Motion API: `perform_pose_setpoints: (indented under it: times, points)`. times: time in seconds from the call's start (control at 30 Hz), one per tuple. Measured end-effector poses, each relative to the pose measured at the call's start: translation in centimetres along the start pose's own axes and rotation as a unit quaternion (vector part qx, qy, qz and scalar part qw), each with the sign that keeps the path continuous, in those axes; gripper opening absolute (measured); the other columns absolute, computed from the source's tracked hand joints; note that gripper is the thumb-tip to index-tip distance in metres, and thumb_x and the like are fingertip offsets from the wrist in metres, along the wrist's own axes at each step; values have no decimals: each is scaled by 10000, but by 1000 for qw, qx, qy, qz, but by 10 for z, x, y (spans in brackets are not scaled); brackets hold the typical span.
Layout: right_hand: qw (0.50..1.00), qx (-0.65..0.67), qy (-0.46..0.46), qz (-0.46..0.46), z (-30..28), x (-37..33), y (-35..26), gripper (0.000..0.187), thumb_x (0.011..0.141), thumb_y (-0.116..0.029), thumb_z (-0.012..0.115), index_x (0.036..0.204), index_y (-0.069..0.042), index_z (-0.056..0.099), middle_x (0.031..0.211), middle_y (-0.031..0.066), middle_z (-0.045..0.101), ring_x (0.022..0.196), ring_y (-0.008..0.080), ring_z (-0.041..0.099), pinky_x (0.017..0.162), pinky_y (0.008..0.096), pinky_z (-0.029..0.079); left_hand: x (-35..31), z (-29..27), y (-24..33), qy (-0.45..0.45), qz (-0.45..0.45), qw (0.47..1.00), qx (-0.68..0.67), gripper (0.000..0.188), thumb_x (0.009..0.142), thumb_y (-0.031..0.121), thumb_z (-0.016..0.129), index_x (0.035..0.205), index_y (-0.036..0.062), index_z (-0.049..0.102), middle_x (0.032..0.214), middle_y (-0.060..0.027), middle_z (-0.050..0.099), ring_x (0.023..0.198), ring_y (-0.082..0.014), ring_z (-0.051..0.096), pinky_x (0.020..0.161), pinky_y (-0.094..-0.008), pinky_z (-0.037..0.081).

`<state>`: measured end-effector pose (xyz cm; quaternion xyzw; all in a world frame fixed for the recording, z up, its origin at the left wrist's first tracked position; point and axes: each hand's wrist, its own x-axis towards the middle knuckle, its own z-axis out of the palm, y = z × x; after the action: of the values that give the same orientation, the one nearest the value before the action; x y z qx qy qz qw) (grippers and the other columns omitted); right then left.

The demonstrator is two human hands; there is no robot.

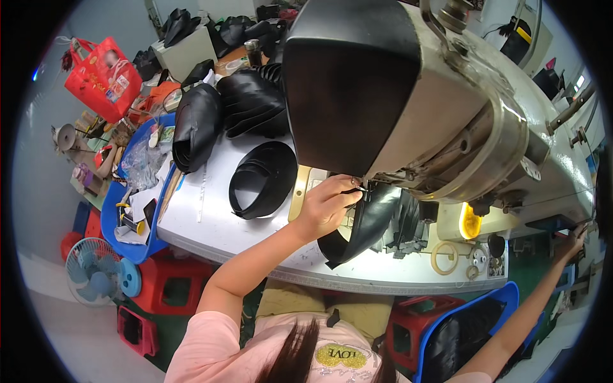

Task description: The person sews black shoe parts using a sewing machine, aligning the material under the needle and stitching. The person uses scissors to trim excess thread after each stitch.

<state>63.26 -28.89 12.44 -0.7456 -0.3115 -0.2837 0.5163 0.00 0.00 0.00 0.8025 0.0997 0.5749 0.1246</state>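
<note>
A large sewing machine [396, 96] fills the upper right, its head partly covered by a dark panel. My left hand [329, 204] is beside the needle area, thumb and fingers pinched together. A thin, shiny bit shows at its fingertips, too small to name. Just right of those fingers, a curved black leather-like piece [367, 223] lies under the machine head and hangs over the table's near edge. My right hand [575, 241] reaches to the far right end of the machine, its fingers curled at a dark part near the picture's rim. What it grips there is unclear.
Black rolled pieces [263, 180] and stacked ones [252, 105] lie on the white table [211, 220]. A blue tray [115, 220] holds scraps and thread. A fan [96, 271], red stools [169, 281] and a blue bin [511, 297] with black pieces stand below. A tape roll [444, 258] lies right.
</note>
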Motion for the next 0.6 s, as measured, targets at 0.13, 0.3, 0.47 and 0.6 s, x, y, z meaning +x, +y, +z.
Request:
perform_pose_setpoints:
  times: [0.13, 0.3, 0.47, 0.6]
  points:
    - [993, -32, -99, 58, -32, 80, 42, 433, 815, -332, 479, 1113, -18, 488, 928, 160, 582, 667, 226, 578, 631, 375, 457, 6, -2, 3, -5, -1, 1000, 0, 287, 589, -168, 538, 820, -9, 596, 805, -136, 572, 786, -292, 587, 648, -330, 503]
    - [979, -139, -143, 34, -40, 96, 56, 352, 787, -264, 512, 1030, -10, 524, 893, 170, 581, 698, 235, 564, 618, 388, 458, 6, -5, 3, -3, -13, 1000, 4, 283, 581, -166, 541, 807, -7, 599, 786, -134, 566, 725, -274, 579, 590, -314, 484]
    - [990, -73, -93, 78, -36, 75, 59, 417, 824, -333, 493, 1099, -21, 519, 943, 124, 587, 701, 190, 571, 608, 319, 455, 1, -3, -1, 3, -45, 999, 16, 273, 585, -137, 597, 771, 56, 653, 820, -95, 618, 669, -199, 585, 546, -257, 454]
    - [993, -7, -20, 114, -25, 47, 22, 470, 854, -389, 477, 1154, -29, 515, 983, 87, 591, 704, 155, 577, 599, 265, 453, 0, -2, -3, 14, -43, 999, 15, 261, 584, -130, 596, 761, 53, 651, 803, -91, 627, 679, -195, 594, 537, -255, 451]
